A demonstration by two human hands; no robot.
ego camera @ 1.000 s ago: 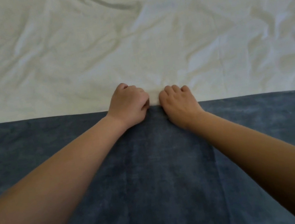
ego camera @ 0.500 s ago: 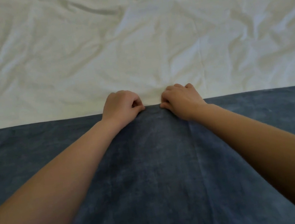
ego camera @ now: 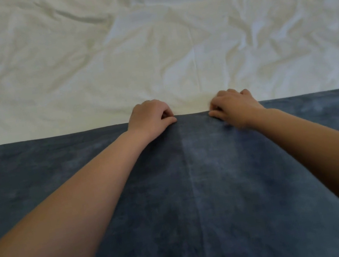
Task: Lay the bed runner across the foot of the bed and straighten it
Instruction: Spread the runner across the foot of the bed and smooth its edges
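Observation:
A dark blue bed runner [ego camera: 208,189] lies flat across the near part of the bed, its far edge a straight line from left to right. A faint crease runs down its middle. My left hand [ego camera: 151,119] pinches that far edge just left of centre, fingers curled. My right hand [ego camera: 233,106] grips the same edge just right of centre, slightly blurred. Both forearms stretch over the runner from the bottom corners.
Beyond the runner spreads the white bed sheet [ego camera: 151,52], creased and wrinkled, most heavily at the far right. Nothing else lies on the bed in view.
My two hands were almost touching at the centre of the runner's far edge. They have slid apart along it, left hand to the left, right hand to the right.

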